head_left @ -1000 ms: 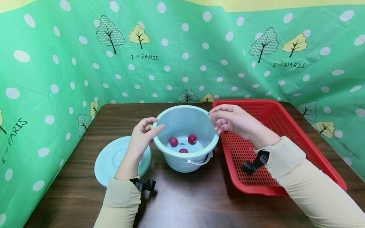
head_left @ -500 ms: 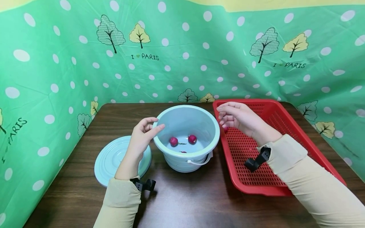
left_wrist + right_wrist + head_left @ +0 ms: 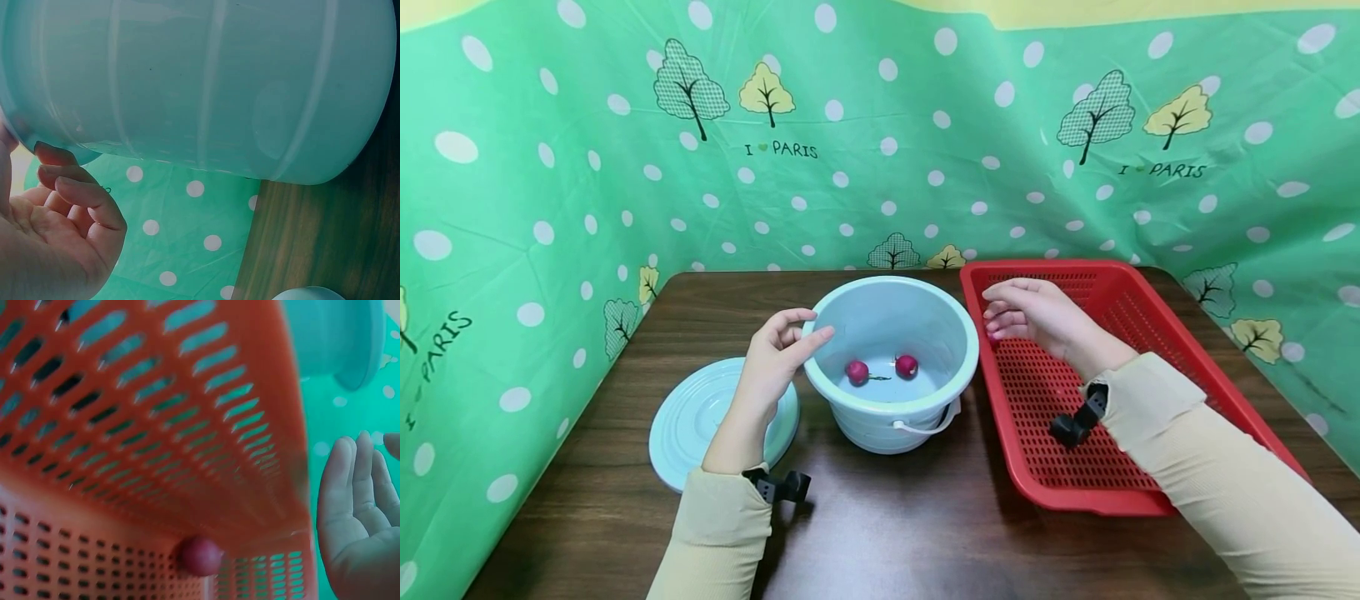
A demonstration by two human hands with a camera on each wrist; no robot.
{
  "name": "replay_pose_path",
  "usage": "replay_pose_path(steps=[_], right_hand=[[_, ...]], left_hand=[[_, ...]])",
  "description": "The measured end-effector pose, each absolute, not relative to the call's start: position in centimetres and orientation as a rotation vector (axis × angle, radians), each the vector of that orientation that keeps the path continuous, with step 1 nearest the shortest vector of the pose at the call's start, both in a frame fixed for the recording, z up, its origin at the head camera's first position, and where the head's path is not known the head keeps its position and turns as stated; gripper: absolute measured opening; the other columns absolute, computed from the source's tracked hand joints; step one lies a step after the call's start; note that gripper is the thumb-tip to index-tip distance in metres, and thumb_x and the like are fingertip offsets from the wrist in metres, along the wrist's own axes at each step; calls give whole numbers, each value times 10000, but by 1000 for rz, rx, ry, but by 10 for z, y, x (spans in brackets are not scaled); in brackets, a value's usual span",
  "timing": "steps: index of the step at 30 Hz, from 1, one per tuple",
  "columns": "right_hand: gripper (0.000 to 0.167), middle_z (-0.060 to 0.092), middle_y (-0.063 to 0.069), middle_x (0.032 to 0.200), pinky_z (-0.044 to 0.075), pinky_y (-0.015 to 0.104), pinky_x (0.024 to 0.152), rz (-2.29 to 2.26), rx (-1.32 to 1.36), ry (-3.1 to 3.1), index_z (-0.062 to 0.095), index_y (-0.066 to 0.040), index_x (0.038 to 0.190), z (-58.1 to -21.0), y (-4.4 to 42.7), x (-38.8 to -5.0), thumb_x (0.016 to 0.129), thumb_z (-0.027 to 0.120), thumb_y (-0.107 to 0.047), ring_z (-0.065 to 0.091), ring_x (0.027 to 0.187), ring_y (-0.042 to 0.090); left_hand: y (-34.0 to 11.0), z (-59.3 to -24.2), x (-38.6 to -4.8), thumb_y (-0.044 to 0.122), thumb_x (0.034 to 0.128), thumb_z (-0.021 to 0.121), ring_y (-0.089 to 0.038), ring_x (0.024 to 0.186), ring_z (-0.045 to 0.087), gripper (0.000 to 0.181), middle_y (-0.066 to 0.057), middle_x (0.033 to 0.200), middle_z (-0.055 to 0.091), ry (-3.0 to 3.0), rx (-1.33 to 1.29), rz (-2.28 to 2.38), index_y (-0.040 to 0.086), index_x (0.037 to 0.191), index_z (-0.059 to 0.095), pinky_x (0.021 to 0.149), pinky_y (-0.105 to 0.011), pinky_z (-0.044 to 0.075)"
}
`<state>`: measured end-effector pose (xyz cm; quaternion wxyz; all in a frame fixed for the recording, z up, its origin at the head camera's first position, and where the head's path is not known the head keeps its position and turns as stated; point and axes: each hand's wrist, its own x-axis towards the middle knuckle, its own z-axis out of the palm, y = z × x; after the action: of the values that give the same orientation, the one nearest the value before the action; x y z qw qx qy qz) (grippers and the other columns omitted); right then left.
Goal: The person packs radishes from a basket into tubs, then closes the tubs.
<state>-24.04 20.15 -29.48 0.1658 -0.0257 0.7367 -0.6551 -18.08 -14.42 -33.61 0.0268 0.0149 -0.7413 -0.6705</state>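
A light-blue bucket (image 3: 886, 429) stands upright on the table. My left hand (image 3: 775, 354) grips its left rim, thumb over the edge and fingers curled outside, as the left wrist view (image 3: 69, 231) also shows. Inside lie two red radishes: a left radish (image 3: 857, 372) with a green stem beside it, and a right radish (image 3: 906, 366). The near wall hides part of the floor. My right hand (image 3: 1037, 321) hovers over the left side of the red basket (image 3: 1011, 467), fingers relaxed and holding nothing. Below it, in the basket, lies another radish (image 3: 200, 555), mostly hidden in the head view.
The bucket's round blue lid (image 3: 681, 425) lies flat on the table, left of the bucket and partly behind my left forearm. A white handle (image 3: 925, 429) hangs down at the bucket's front right. Green dotted cloth (image 3: 887, 192) hangs behind the dark wooden table (image 3: 880, 533).
My right hand has moved from the bucket's right rim to over the basket, where a radish now lies. A third radish in the bucket has slipped from sight behind the near rim.
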Motion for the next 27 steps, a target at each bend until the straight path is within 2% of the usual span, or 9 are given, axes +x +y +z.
replay_pose_path(steps=[4,8,17,27], right_hand=[[137,699,0,778,602,314,757,-1806,-44,2153,686,-160,927,-302,209,-244,984,610,-259,704,705,123],[187,710,-2,804,600,316,769,-1743,-26,2195,633,-105,1043,-309,215,-247,990,598,-281,712,732,132],[481,700,-6,855,594,278,748,-1625,-21,2238,466,64,1317,-323,224,-252,1009,559,-293,698,750,111],[605,715,8,918,596,325,798,-1509,7,2272,450,56,1389,-335,232,-257,991,588,-378,705,792,126]], left_hand=[[-144,-336,-181,280,895,742,-130,587,400,385,57,708,529,-2290,46,-2070,135,1225,605,545,-237,387],[-144,-336,-181,283,893,744,-124,583,396,388,57,703,525,-2286,46,-2075,133,1222,605,540,-234,385],[-145,-337,-182,273,895,742,-99,570,391,383,60,704,524,-2278,48,-2087,131,1223,604,543,-228,378],[-145,-337,-182,269,897,739,-114,573,390,380,59,704,519,-2278,46,-2089,131,1225,604,547,-237,383]])
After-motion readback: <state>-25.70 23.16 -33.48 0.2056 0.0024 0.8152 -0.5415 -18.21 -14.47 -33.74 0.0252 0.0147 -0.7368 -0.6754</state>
